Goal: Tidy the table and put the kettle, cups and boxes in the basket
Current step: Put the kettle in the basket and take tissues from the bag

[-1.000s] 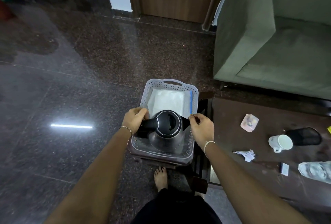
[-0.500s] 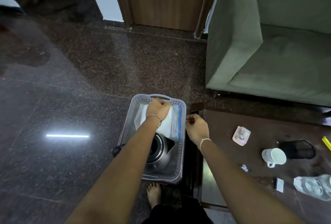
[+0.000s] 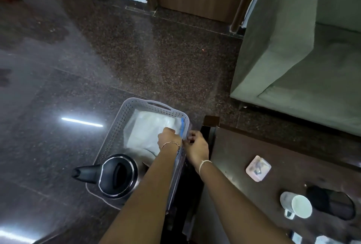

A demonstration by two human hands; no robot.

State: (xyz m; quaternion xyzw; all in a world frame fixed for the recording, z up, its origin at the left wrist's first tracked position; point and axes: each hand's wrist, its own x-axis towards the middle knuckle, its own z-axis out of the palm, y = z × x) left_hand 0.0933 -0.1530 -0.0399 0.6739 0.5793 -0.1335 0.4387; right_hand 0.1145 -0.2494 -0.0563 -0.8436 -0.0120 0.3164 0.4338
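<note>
At lower centre of the frame, the kettle (image 3: 117, 177) now stands released in the near end of the basket (image 3: 156, 104). The left hand (image 3: 169, 140) has shifted to grip the zip bag (image 3: 146, 132). The right hand (image 3: 196, 146) curls at the rim, grasp unclear. The white mug (image 3: 297, 205) remains on the table (image 3: 244, 195).

The left hand (image 3: 169, 138) hides its own fingertips against the white bag (image 3: 144, 132), and whether the curled right hand (image 3: 195, 146) pinches anything cannot be told. The left forearm (image 3: 156, 185) covers the near right wall of the basket (image 3: 113, 136). Pale items (image 3: 326, 241) at the lower edge are cut off.
</note>
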